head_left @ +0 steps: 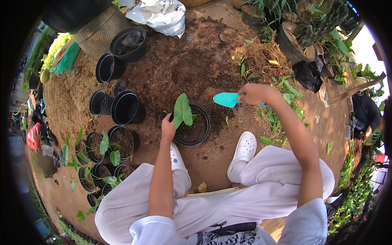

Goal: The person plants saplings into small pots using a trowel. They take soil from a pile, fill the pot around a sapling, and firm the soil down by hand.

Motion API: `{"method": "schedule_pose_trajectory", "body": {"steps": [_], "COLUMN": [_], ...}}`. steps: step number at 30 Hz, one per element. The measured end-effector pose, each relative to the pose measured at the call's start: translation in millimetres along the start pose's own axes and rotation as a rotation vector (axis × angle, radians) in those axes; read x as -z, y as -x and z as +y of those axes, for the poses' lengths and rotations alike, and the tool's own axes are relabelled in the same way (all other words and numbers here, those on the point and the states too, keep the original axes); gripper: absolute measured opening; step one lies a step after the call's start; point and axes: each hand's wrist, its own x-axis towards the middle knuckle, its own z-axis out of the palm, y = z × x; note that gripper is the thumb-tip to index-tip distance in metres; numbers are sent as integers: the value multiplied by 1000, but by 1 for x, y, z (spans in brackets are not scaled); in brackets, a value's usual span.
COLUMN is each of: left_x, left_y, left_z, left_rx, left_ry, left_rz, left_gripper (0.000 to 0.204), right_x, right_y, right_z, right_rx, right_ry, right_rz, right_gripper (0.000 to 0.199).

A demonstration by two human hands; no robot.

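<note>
My right hand (255,94) is closed round the handle of a turquoise hand trowel (226,99), whose blade points left above the soil, just past the pot's right rim. Between my feet and the soil patch stands a round black plant pot (209,127) with dark soil in it. A young plant with a broad green leaf (182,110) rises at the pot's left side. My left hand (168,128) is curled at that same rim, against the leaf. Its fingertips are partly hidden, so whether it grips the stem or the rim is unclear.
Empty black pots (127,108) stand to the left, with several planted pots (121,143) nearer me. Loose dark soil (179,61) spreads ahead, below a white sack (161,18). Dry roots (261,59) and a large potted plant (296,43) lie far right. White clogs (243,149) are on my feet.
</note>
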Motion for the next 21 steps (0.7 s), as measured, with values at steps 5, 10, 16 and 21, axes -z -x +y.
{"method": "schedule_pose_trajectory", "body": {"steps": [5,10,16,21], "left_x": [0,22,90,177], "left_y": [2,-17,-55,-77], "left_z": [-9,-33,105,246], "left_rx": [-102,31,455,78], "left_ry": [-102,-81,-894,-1412], "left_rz": [14,-188,-714,-542], "left_gripper": [36,60,93,50], "right_x": [-86,-109,-132,-156], "right_y": [-72,-65,-68,-79], "right_z": [26,21,43,29], "right_rx": [-113,-162,-119,-55], "right_ry": [171,9,27,131], "right_rz": [117,129,178,222], "right_gripper": [43,44,48,50]}}
